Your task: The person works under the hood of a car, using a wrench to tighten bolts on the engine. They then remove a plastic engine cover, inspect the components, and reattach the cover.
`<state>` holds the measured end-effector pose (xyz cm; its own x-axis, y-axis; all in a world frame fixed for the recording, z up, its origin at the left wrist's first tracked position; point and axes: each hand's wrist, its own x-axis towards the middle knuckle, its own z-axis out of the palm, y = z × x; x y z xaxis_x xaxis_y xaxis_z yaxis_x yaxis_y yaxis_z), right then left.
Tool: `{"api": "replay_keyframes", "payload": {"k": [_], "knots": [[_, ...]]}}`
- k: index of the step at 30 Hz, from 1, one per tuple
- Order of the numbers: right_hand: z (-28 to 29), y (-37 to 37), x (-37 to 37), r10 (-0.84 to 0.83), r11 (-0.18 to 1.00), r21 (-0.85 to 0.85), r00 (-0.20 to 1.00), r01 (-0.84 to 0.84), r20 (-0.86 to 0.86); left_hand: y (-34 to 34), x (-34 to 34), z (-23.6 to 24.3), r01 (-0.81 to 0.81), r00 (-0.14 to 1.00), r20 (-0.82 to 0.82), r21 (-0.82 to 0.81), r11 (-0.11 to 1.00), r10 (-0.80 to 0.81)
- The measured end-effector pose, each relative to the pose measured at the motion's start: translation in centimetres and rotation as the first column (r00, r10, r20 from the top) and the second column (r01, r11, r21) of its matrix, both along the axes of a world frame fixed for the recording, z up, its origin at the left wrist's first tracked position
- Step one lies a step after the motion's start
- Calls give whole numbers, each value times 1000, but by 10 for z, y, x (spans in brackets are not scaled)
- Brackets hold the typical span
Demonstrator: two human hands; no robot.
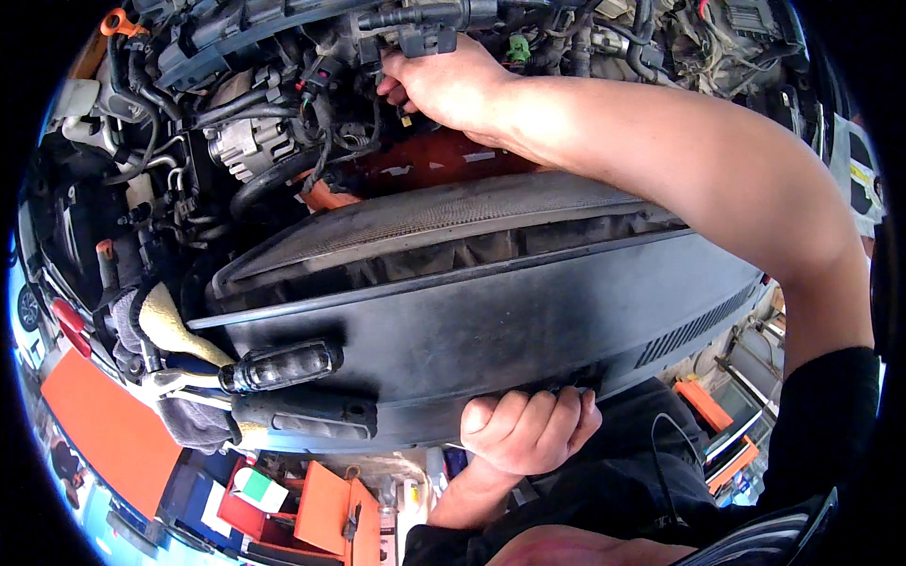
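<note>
My right hand (448, 87) reaches across the front of the car into the engine bay, its fingers curled in below a black hose fitting (429, 17). What the fingertips hold is hidden. A small yellow-tipped part (407, 121) hangs just beneath them. Down at the near edge of the wide black front panel (453, 330), my left hand (530, 429) is closed in a fist. Something dark shows by its knuckles, too little to name. Two black-handled tools (288, 366) lie on the panel's left end, beside a grey and yellow glove or cloth (168, 321).
An alternator (250, 146) sits among hoses and wiring left of my right hand. The ribbed black cover (425, 212) stands between engine and panel. An orange cap (121, 23) is at far left. Orange and red boxes (326, 509) stand below the car's front.
</note>
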<state>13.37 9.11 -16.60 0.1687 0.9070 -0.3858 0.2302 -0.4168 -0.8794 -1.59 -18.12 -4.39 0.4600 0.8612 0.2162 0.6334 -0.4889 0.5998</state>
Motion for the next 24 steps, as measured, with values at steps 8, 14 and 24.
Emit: {"api": "replay_keyframes", "payload": {"k": [8,14,24], "knots": [[-6,2,-1,-28,998,62,989,19,147,4,2,-1,-4,999,35,11,1000,4],[6,-8,4,64,994,70,950,-90,305,3,3,-1,-17,999,36,19,1000,16],[5,-13,4,-21,998,66,975,7,223,-1,0,1,3,1000,-19,1,1000,-3]]}}
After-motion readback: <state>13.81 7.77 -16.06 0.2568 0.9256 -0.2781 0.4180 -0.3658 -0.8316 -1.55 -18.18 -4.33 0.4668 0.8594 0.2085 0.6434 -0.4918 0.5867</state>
